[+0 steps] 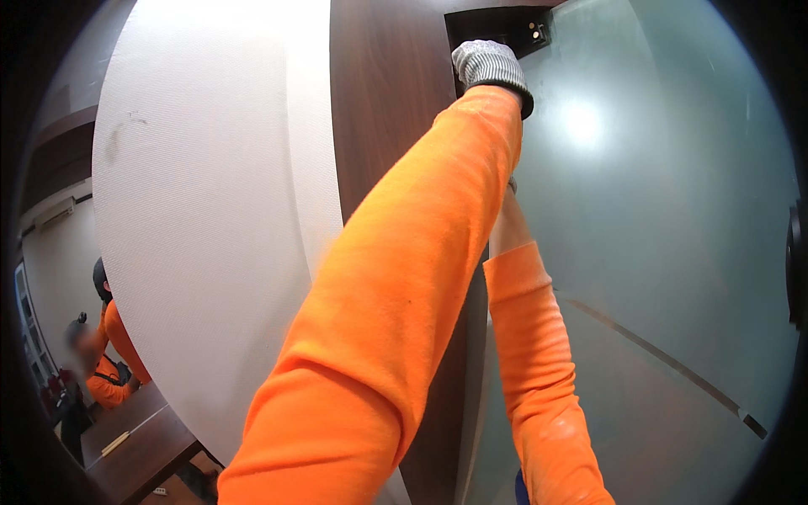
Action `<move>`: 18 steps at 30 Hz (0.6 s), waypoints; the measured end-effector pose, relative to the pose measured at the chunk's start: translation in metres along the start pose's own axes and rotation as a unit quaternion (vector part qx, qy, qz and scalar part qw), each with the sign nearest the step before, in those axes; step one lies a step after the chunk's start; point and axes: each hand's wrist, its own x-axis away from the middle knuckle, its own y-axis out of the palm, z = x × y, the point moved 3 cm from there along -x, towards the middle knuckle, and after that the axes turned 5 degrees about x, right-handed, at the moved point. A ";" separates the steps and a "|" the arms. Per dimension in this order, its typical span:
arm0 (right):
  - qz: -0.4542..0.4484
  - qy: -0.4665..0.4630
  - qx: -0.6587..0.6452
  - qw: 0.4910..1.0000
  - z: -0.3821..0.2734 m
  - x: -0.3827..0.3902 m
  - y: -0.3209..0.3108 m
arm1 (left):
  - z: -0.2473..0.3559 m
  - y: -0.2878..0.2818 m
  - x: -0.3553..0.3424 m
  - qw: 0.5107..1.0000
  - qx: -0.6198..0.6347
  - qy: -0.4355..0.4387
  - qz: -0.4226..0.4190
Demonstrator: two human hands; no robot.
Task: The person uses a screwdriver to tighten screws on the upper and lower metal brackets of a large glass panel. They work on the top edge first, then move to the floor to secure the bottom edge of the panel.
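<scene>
My left hand (pixel 492 63), in a grey knit glove with a dark cuff, is raised to the top of a brown wooden door frame (pixel 383 101). It is at a dark metal fitting (pixel 532 34) by the upper corner of a frosted glass panel (pixel 648 194). Its fingers are turned away, so their grip is hidden. My right forearm, in a pushed-up orange sleeve (pixel 534 328), reaches up along the glass edge. Behind my left forearm my right hand (pixel 512 183) is almost wholly covered; only a sliver near the wrist shows.
A white textured wall (pixel 202 210) stands left of the frame. Beyond it, two people in orange (pixel 118 370) are near a dark wooden table (pixel 139 429) with a thin yellowish piece (pixel 115 444) on it. A dark strip (pixel 673 366) crosses the glass low down.
</scene>
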 end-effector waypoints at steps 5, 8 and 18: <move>-0.030 0.042 -0.076 0.996 0.010 0.009 0.011 | -0.015 0.005 -0.003 0.999 0.039 -0.028 0.023; -0.027 0.064 -0.112 0.991 0.009 0.010 0.007 | -0.014 0.002 -0.002 0.998 0.053 -0.027 0.013; 0.041 0.169 -0.123 0.977 -0.004 0.008 0.017 | -0.024 0.015 -0.023 0.992 0.098 -0.063 0.043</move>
